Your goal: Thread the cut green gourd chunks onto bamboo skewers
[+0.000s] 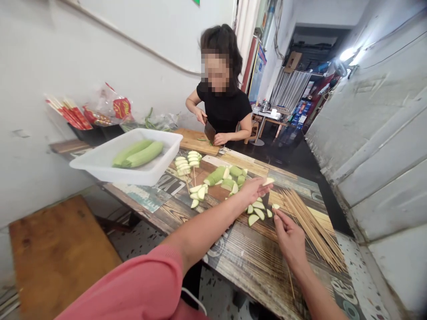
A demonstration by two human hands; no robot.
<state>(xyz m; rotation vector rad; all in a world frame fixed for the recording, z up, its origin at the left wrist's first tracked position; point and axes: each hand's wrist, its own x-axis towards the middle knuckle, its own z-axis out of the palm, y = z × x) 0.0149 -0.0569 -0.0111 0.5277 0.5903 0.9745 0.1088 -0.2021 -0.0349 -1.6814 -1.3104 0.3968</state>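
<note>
My left hand (252,189) reaches over the table and pinches a pale zucchini slice (268,181) at its fingertips. My right hand (289,235) is closed on a thin bamboo skewer (291,284) that runs back along my wrist; a small zucchini piece (275,206) sits at its tip. Several loose zucchini slices (256,213) lie between the two hands. More cut zucchini chunks (223,176) and stacked slices (187,161) lie farther back on the patterned table (247,258).
A bundle of bamboo skewers (312,224) lies to the right. A white tub (100,164) with whole zucchini (140,153) stands at the left. Across the table a person in black cuts with a cleaver (209,131) on a wooden board (191,140). A wooden bench (56,253) stands lower left.
</note>
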